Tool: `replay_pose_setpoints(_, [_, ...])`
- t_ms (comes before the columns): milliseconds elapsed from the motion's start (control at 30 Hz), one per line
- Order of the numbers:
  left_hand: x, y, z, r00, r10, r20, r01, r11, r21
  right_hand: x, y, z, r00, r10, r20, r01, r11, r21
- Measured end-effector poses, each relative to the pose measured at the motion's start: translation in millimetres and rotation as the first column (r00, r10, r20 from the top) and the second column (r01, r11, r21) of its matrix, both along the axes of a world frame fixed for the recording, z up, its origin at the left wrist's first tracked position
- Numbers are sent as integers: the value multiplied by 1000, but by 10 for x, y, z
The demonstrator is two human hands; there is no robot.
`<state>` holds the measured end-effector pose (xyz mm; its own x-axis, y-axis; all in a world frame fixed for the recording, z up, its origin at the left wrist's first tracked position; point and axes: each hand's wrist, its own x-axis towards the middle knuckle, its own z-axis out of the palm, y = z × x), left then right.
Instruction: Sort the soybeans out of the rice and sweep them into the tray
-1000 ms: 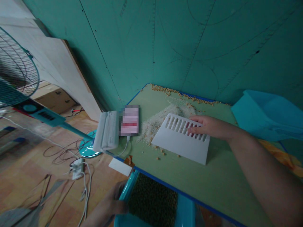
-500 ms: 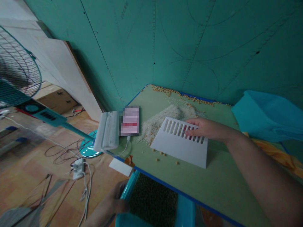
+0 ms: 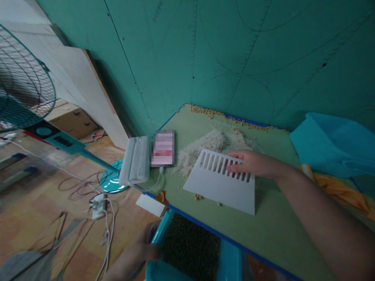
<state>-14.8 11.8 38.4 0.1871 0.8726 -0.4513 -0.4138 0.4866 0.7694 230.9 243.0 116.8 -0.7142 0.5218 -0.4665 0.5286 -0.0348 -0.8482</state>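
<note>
My right hand is closed on a white slotted scraper, its fingers over the row of slots. The scraper stands tilted on the table, its long edge toward the near side. Behind it lies a heap of white rice-like grains with some yellow beans mixed in. A few yellow beans sit just in front of the scraper's edge. Low in the view, my left hand grips the left rim of a blue bin under the table edge. Small dark green beans fill much of the bin.
Yellow beans line the table's back edge by the green wall. A phone on a cable and a white case stand at the left. A blue container and orange cloth lie right. A fan and cords occupy the floor.
The scraper in my right hand has slid a little toward the near table edge, its edge closer to the loose yellow beans. My left hand stays at the bin's rim. The view has shifted slightly.
</note>
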Motion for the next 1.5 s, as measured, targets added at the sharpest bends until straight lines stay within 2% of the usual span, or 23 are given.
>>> replay_pose_setpoints(267, [5,-24,-48,1000,-13,24,13,1000,0,-75,-86,-40,997,72,11,-72,996,-51])
replay_pose_setpoints(400, [-18,-50,-108,1000,-23,-11,23,1000,-10,-109,-191,-19,981,185,54,-177,976,-129])
replay_pose_setpoints(500, [-14,-53,-107,1000,-13,18,14,1000,-8,-129,-274,22,968,244,55,-234,960,-151])
replay_pose_setpoints(700, [2,-35,-61,999,-19,39,20,1000,-16,-153,-372,134,959,273,79,-271,962,-34])
replay_pose_setpoints(867, [-19,-36,-132,997,-38,73,39,999,-8,-177,-438,235,943,303,137,-326,922,208])
replay_pose_setpoints(967, [-19,-44,-147,997,-13,70,14,1000,-13,-157,-537,334,926,312,211,-372,847,380])
replay_pose_setpoints(1033, [-10,-46,-138,997,-2,75,2,1000,-5,-124,-660,400,909,313,274,-413,760,501])
replay_pose_setpoints(1100, [0,-39,-126,996,3,89,-3,1000,0,-94,-836,445,899,290,329,-438,619,652])
replay_pose_setpoints(1167, [9,-24,-114,997,3,81,-2,1000,-12,-94,-1049,455,922,239,306,-380,395,837])
replay_pose_setpoints(1233, [13,-3,-106,998,-3,64,5,1000,-26,-134,-1263,425,929,233,286,-353,336,873])
replay_pose_setpoints(1267, [15,8,-103,998,-12,57,13,1000,-25,-165,-1358,399,941,203,272,-319,259,912])
replay_pose_setpoints(1300, [15,18,-100,999,-14,51,14,1000,-15,-198,-1438,371,943,200,265,-305,203,930])
replay_pose_setpoints(1333, [15,26,-98,999,-10,44,10,1000,-1,-227,-1501,347,939,225,259,-299,166,940])
replay_pose_setpoints(1400, [15,33,-96,1000,-5,28,4,1000,18,-262,-1561,326,935,243,258,-298,145,943])
replay_pose_setpoints(1500, [9,24,-91,1000,-2,-2,2,1000,8,-234,-1460,395,933,231,276,-323,200,925])
